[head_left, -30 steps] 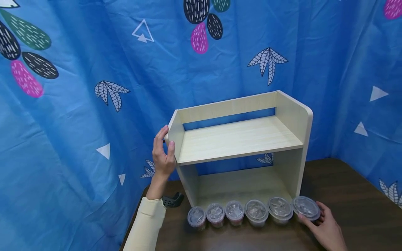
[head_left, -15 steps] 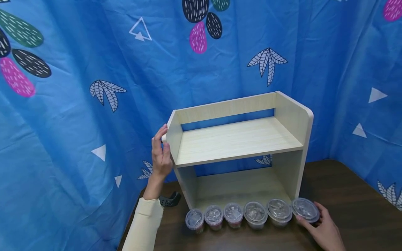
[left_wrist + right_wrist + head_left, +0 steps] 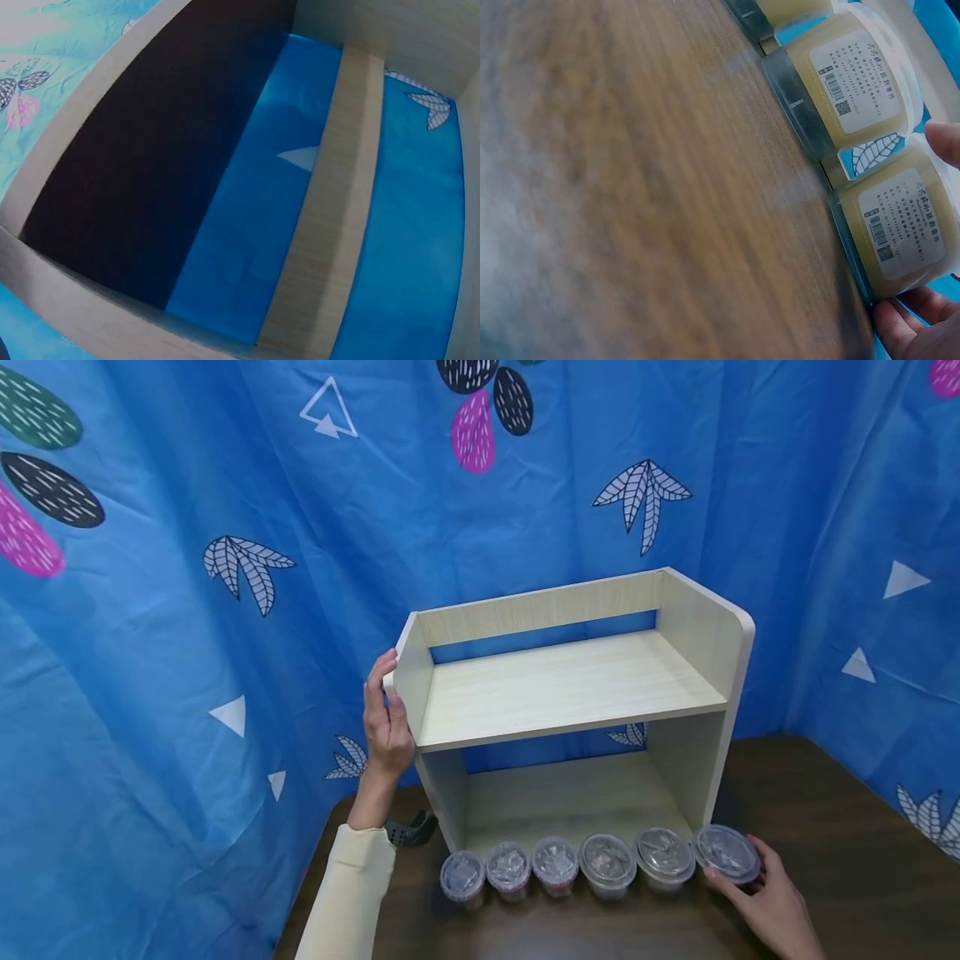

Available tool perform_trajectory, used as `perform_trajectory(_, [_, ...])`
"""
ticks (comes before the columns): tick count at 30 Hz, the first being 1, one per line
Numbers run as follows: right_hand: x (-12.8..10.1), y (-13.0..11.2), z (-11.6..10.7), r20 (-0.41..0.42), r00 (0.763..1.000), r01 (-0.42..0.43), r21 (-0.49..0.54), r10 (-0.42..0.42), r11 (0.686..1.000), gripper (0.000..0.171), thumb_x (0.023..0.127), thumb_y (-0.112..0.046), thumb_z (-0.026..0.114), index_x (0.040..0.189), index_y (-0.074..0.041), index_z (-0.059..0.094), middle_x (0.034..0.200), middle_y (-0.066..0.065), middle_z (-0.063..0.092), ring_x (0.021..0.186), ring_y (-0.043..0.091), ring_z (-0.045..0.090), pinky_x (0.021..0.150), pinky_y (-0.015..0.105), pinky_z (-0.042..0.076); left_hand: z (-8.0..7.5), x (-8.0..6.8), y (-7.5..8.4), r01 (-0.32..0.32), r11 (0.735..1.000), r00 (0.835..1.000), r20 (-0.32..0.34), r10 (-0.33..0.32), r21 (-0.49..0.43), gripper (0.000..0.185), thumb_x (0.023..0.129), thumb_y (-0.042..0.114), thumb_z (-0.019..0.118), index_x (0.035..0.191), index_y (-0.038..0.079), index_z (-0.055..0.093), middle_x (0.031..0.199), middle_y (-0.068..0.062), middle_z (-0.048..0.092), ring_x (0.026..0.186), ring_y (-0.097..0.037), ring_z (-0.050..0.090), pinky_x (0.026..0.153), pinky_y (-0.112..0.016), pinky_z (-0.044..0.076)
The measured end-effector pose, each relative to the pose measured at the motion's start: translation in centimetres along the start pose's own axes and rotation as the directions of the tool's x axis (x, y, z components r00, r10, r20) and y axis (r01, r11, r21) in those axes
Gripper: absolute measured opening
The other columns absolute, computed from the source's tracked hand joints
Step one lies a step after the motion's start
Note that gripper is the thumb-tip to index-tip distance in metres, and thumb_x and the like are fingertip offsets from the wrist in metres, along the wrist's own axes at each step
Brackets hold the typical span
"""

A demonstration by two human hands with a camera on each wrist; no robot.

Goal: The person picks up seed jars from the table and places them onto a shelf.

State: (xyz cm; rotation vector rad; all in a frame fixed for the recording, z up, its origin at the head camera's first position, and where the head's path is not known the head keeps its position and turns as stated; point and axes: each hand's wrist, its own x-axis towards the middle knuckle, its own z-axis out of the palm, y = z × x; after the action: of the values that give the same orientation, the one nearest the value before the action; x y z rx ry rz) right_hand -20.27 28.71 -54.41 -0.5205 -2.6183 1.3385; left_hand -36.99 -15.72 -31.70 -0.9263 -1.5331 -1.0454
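My left hand rests against the outer left side of a pale wooden two-tier shelf, fingers fairly straight near its front edge. In the left wrist view the shelf's boards show, but not the hand. My right hand grips the rightmost lidded plastic tub of a row in front of the shelf. The right wrist view shows the thumb by that tub's lid and curled fingers low on its labelled side. A neighbouring tub stands close by on the left.
More lidded tubs continue the row leftward, the leftmost ones smaller. Beneath everything is a dark wooden table. A black perforated strap shows by my left wrist. Blue patterned curtain hangs behind and at both sides.
The head view has shifted slightly. Both hands keep their places on the shelf and the rightmost tub, and the row looks the same.
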Motion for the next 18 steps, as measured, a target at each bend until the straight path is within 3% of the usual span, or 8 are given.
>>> perform_trajectory(10, [-0.42,0.17,0.12,-0.069,0.993,0.097,-0.010,-0.098,0.995,0.100,0.088,-0.042,0.073,0.146,0.017,0.017,0.132,0.042,0.036,0.116,0.060,0.044,0.090,0.062,0.045,0.57,0.32,0.25,0.012,0.999,1.000,-0.019,-0.013,-0.030,0.044,0.089,-0.006,0.039,0.133,-0.001,0.043,0.143,-0.020,0.044,0.129,-0.034,0.045,0.102,-0.053,0.043])
perform_trajectory(18, [-0.43,0.19,0.00,-0.077,0.992,0.100,-0.018,-0.101,0.995,0.099,0.087,-0.042,0.074,0.146,0.017,0.020,0.131,0.042,0.038,0.114,0.059,0.048,0.089,0.060,0.047,0.55,0.04,0.13,0.040,0.999,0.999,-0.005,-0.040,0.004,0.042,0.093,-0.001,0.037,0.135,0.001,0.041,0.145,-0.016,0.043,0.131,-0.031,0.045,0.101,-0.052,0.044])
